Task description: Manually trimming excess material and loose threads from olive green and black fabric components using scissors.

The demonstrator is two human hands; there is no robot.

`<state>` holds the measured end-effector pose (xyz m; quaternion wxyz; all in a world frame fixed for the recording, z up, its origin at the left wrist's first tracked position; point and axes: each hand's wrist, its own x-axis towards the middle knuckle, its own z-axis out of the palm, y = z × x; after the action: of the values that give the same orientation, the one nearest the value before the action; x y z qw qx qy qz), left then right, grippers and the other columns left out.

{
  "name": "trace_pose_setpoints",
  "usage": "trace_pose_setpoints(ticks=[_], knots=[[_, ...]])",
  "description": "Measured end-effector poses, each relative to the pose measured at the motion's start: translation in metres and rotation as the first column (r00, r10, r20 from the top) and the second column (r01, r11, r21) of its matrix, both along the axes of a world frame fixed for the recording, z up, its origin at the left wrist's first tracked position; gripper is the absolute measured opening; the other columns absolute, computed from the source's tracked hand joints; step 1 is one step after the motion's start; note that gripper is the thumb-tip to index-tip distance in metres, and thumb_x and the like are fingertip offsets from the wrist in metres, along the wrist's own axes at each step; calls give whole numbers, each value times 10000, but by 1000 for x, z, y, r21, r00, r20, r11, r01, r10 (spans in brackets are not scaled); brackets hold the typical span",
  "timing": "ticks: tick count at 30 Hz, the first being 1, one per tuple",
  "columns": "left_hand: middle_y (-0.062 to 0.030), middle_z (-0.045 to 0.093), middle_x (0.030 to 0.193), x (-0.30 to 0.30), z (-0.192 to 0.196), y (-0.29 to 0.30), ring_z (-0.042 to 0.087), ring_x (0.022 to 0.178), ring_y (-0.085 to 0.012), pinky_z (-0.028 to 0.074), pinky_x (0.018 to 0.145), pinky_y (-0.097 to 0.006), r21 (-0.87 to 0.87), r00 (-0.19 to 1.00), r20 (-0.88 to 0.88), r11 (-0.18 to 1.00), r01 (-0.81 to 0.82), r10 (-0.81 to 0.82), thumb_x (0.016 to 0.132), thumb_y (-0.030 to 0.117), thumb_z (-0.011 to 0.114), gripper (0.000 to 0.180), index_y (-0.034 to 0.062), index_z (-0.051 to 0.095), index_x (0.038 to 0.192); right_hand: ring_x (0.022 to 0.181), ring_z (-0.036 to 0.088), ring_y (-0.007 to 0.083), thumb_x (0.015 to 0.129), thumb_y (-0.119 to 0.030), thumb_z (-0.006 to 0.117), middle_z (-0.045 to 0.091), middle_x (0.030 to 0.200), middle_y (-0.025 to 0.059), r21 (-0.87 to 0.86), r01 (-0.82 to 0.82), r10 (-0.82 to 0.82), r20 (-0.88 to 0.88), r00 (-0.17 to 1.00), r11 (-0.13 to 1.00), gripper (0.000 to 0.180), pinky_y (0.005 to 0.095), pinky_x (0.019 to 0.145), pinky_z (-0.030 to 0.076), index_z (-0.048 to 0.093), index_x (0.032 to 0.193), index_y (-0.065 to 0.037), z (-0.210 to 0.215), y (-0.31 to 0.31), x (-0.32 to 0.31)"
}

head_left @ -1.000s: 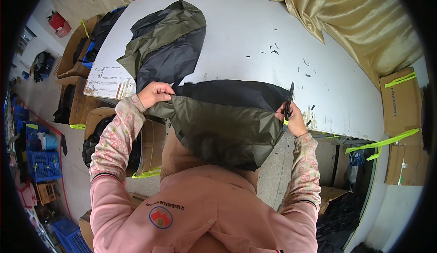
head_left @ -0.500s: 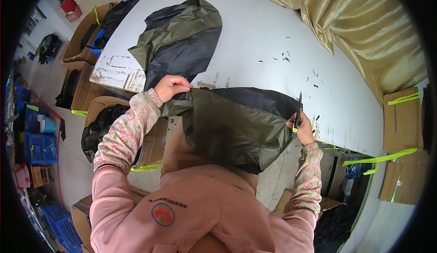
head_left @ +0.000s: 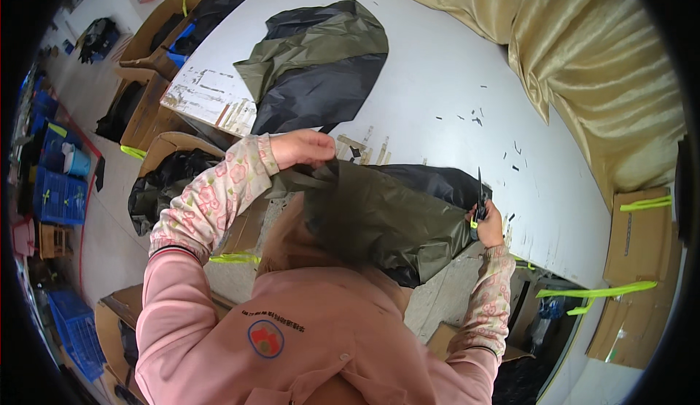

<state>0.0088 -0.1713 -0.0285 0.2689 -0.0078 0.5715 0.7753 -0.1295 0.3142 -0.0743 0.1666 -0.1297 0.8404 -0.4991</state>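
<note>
An olive-green and black piece of thin, shiny fabric (head_left: 379, 219) hangs between my hands, over the near table edge and my lap. My left hand (head_left: 305, 148) is closed on its upper left edge, thumb and fingers pinched together. At the right end, my right hand (head_left: 490, 226) holds a pair of small black scissors (head_left: 479, 195), blades pointing up, with a bit of yellow-green near the grip. The same hand also touches the fabric's right edge. A second olive and black fabric piece (head_left: 324, 66) lies crumpled on the white table (head_left: 437, 62).
Small black scraps (head_left: 477, 118) are scattered on the table's right half. A gold curtain (head_left: 583, 55) hangs along the far and right side. Cardboard boxes with dark fabric (head_left: 179, 168) stand at the left; a carton (head_left: 642, 230) stands right. Blue baskets (head_left: 60, 197) sit far left.
The view has shifted, so the table and its fabric appear farther right. My left hand has come somewhat nearer my right hand, still gripping the edge. The right hand keeps the scissors.
</note>
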Motion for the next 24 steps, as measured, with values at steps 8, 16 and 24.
trace_pose_setpoints(ticks=[8,16,24], knots=[[2,618,882,27,-11,28,570,823,-63,462,741,-220,-114,976,-206,993,40,-63,766,32,713,238,42,562,949,671,551,117,699,66,642,585,730,40,203,-37,69,-158,985,979,212,277,636,461,533,869,2,-2,5,-2],[42,575,775,20,11,35,499,726,-20,409,650,-194,-111,899,-437,990,-86,29,771,40,708,154,33,582,860,689,602,154,738,62,618,603,765,79,359,-77,193,-300,934,930,209,282,633,484,510,914,24,106,-75,20],[14,556,686,16,57,48,490,664,-33,399,597,-214,-237,874,-467,971,23,-134,771,97,688,151,1,574,790,619,523,250,549,-439,823,544,639,38,649,-361,706,-406,580,669,518,355,647,378,571,796,-60,186,-150,61]])
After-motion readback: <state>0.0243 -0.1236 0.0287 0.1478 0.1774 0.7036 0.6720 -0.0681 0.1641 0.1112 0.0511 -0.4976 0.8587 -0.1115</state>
